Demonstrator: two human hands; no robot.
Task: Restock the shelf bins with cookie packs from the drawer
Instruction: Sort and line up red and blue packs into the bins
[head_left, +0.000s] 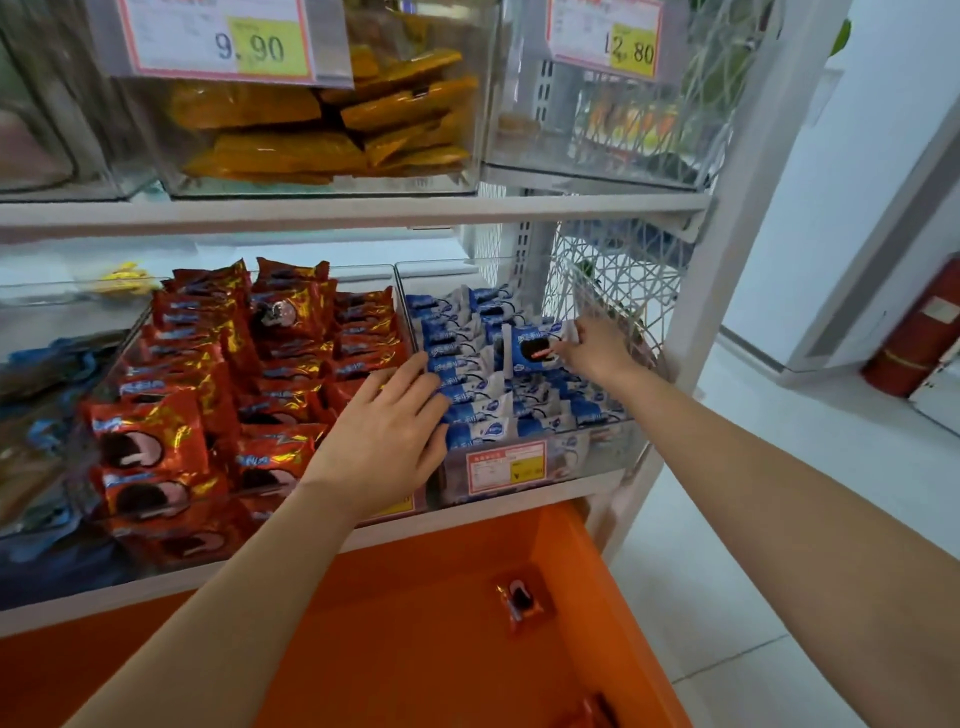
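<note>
**Blue bin nearly full, a few red packs left in the drawer**

The person stands at the shelf with both arms reaching into the blue bin (608, 452), which sits at the right end of the middle shelf. The right hand (597, 348) pinches one blue cookie pack (532, 348) by its right edge between thumb and fingertips. It holds the pack upright above the rows, toward the bin's back right corner. The left hand (387, 431) lies flat along the bin's left edge, its fingers straight and close together. They press on the front rows of blue packs beside the wall shared with the red bin (363, 268).

Both bins look well stocked. Blue packs stand in rows from the front wall to the back of the blue bin. The red bin is heaped above its rim.

The orange drawer (415, 623) below the shelf stands open, and most of its visible floor is bare. One red pack (522, 603) lies toward the drawer's right side. Something else red (592, 714) shows at the bottom edge of the view, too cropped to identify. No blue packs can be seen in the drawer.

The restocking therefore appears to be in its last stretch. The held blue pack needs seating in its row, and the remaining red packs probably belong in the red bin.
</note>
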